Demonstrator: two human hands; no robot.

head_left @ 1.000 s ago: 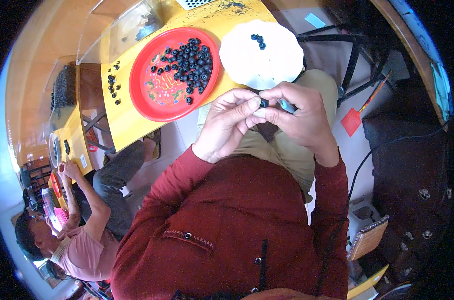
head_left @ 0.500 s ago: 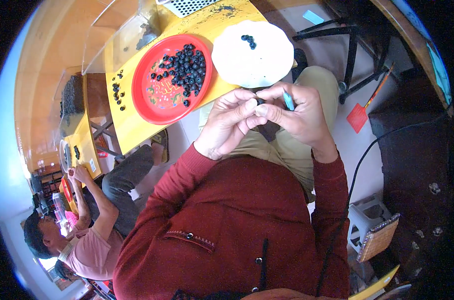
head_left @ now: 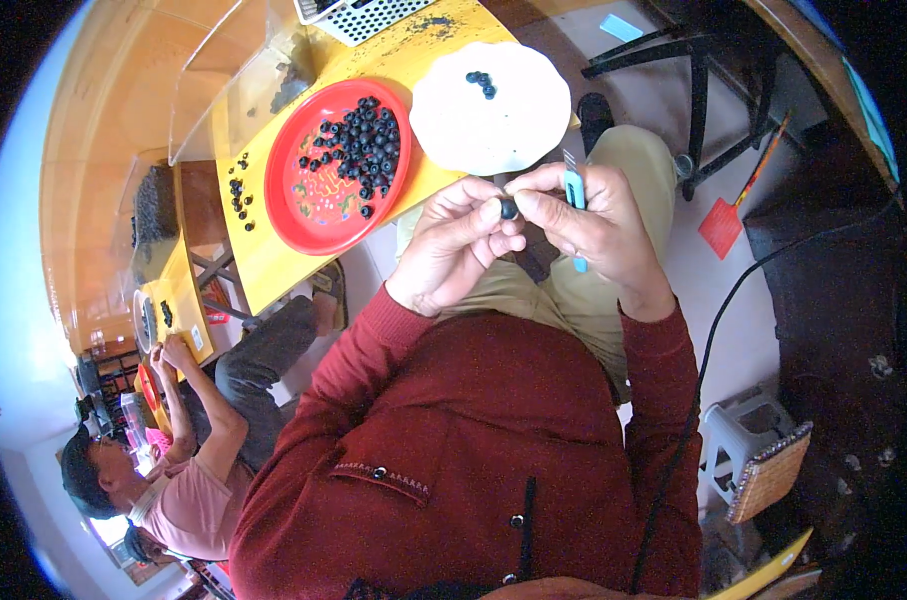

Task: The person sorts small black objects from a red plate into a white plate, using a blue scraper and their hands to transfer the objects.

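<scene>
My left hand pinches a dark round bead-like ball between thumb and fingers, over my lap. My right hand is closed around a slim light-blue tool with a narrow metal tip pointing up and away from me. Its thumb and forefinger also meet at the ball, next to my left fingertips. Beyond my hands, a white scalloped plate carries several dark balls. On its left, a red plate with a printed pattern holds a heap of similar dark balls.
More small dark pieces lie on the yellow table left of the red plate. At the back are a clear box and a white perforated basket. A co-worker sits at left. A red flyswatter and stool are at right.
The light-blue tool has turned in my right hand, so its metal tip and more of its handle now show. The ball is more exposed between my fingertips. The view has shifted slightly.
</scene>
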